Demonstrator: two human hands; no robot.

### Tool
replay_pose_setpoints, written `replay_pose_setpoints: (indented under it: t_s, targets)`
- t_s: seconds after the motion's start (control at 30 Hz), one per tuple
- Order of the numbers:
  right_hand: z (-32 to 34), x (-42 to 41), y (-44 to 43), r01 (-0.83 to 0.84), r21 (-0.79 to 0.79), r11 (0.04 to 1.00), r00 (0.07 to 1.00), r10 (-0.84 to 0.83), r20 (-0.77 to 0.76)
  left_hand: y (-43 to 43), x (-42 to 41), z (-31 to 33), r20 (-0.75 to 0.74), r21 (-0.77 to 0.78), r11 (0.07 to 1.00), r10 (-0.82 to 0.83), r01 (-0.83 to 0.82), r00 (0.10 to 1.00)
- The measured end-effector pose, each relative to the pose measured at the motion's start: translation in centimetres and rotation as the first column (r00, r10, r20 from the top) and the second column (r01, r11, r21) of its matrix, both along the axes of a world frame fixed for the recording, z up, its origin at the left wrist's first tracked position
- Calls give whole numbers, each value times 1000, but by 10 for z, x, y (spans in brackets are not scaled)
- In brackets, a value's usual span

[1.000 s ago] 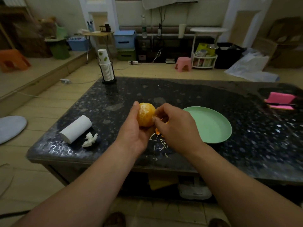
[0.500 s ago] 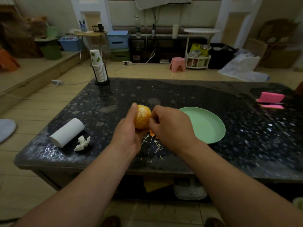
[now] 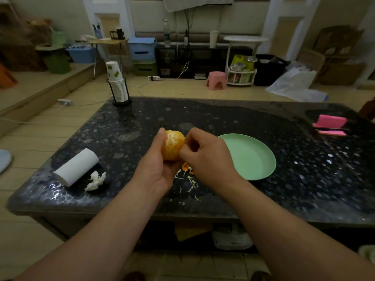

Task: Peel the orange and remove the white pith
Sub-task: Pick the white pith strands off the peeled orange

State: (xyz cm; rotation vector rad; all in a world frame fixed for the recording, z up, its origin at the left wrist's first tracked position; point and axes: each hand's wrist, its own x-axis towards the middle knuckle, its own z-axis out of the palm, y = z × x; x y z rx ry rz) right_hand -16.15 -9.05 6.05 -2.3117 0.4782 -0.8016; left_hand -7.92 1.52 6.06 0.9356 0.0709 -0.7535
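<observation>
The orange point(image 3: 172, 146) looks free of rind wherever the hands leave it uncovered: pale segments with a white film show on top. Thin pith strands point(image 3: 189, 180) and a small peel scrap point(image 3: 186, 166) lie on the desk point(image 3: 203, 118) just left of the green plate point(image 3: 271, 159). Peeling seems done and pith-picking partway, with white left on the fruit. The left hand point(image 3: 156, 169) grips the orange above the desk, left of the plate, thumb up along it. The right hand point(image 3: 205, 157), between orange and plate, pinches at the fruit's plate-side face with curled fingers; whether a strand is caught cannot be told.
</observation>
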Motion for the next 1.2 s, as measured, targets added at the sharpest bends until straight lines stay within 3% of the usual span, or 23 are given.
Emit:
replay_pose_setpoints:
  t_s: [0.57,1.0,1.07,1.2]
  targets:
    - [-5,-1,0,-45,279,959,997,27,69,-6,1,-3,-67,-17,999,26,-27,997]
    - [-10,-4,-1,-29,339,940,997,4,75,-2,14,-5,-232,-140,988,26,-60,972]
    - [-15,-3,-5,9,327,945,999,-21,33,0,15,-4,-235,-133,989,36,-68,971]
    - [-33,-2,-12,79,181,980,979,-43,-198,4,17,-6,-233,-110,993,15,-41,972]
